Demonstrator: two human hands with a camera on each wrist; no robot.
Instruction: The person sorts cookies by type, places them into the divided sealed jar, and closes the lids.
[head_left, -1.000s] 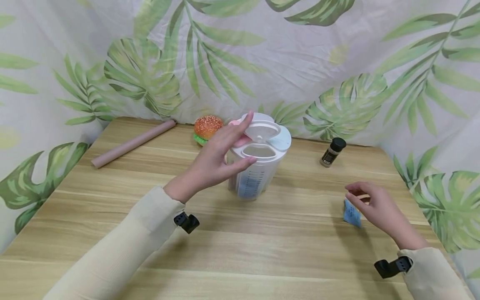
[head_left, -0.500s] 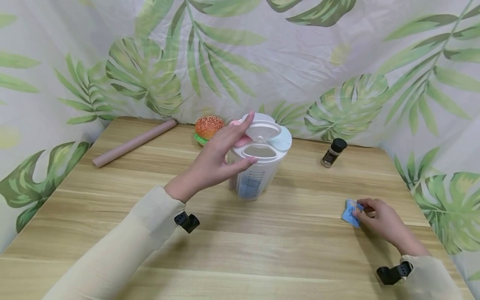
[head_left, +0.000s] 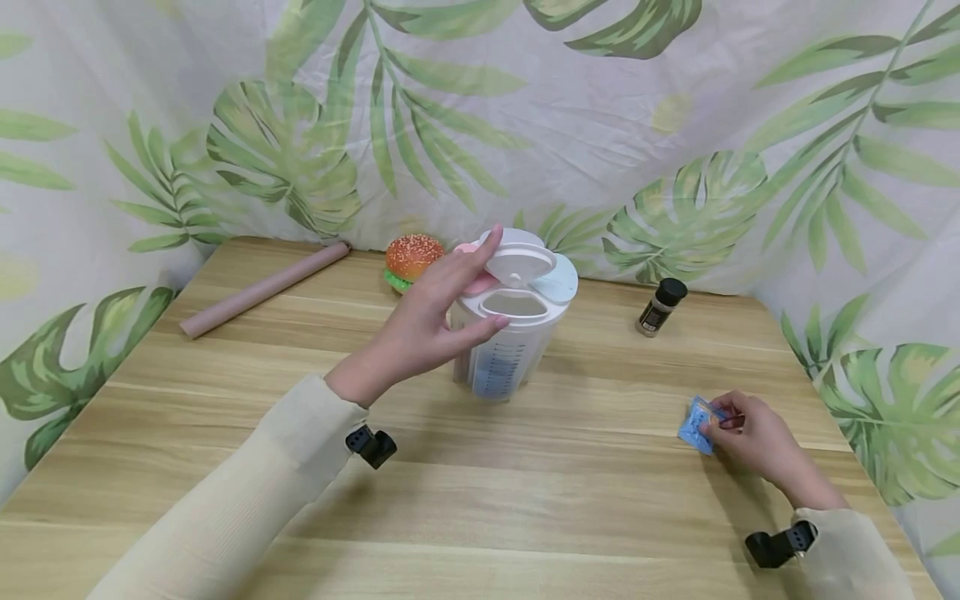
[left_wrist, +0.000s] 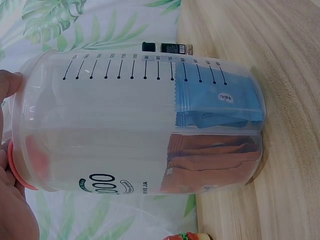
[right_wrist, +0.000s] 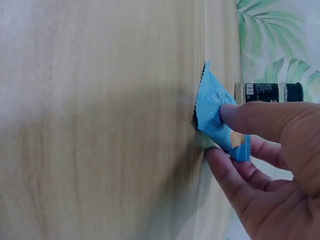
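Upright on the table stands a clear divided storage container (head_left: 498, 362) with a white lid and pastel flaps. Its front flap (head_left: 522, 263) is raised over an opening. My left hand (head_left: 423, 321) grips the lid, thumb at the front rim and index finger by the raised flap. Through the wall in the left wrist view, blue packets (left_wrist: 220, 97) and orange-brown packets (left_wrist: 212, 162) lie in separate compartments. At the right, my right hand (head_left: 757, 437) pinches a small blue wrapped packet (right_wrist: 215, 105) between thumb and fingers, close over the tabletop.
A black-capped seasoning jar (head_left: 661, 308) stands at the back right. Behind the container sits a toy hamburger (head_left: 412, 257). A pinkish tube (head_left: 264, 290) lies at the back left of the wooden table (head_left: 480, 500). Leaf-print cloth (head_left: 585, 125) hangs behind.
My right hand has come down onto the blue packet and taken it between thumb and fingers; the packet has shifted slightly left. The left hand and container stay in place.
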